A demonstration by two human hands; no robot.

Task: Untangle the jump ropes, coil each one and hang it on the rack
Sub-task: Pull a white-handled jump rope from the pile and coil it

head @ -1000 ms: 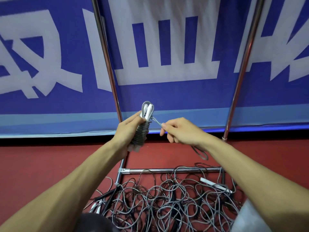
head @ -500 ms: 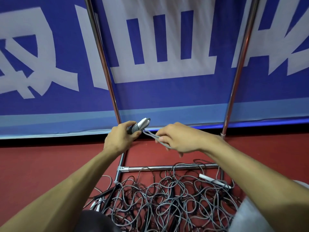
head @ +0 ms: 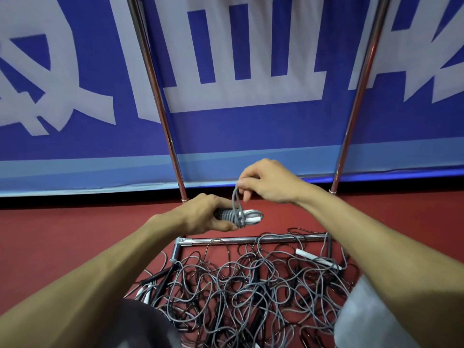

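Curled fingers of the left hand wrap the dark end of a coiled jump rope, holding the bundle roughly level with its white handle tips pointing to the right. Just above, the right hand pinches a loop of grey cord between thumb and fingertips. The loop rises from the last wraps around the bundle, and the other fingers are folded in behind it. Both hands hover over the near end of the rack, above its low chrome crossbar and between its two slanted uprights. Below the crossbar a tangled heap of jump ropes covers the red floor inside the rack's base. It is thin grey cord in many overlapping loops, with dark handles mixed in at the left edge. One white handle lies on top of it at the right. Behind the uprights hangs a blue banner with large white characters; its lower band is paler blue. Grey cloth shows at the bottom right under the right forearm, and a dark rounded shape at the bottom left — what it is cannot be told.
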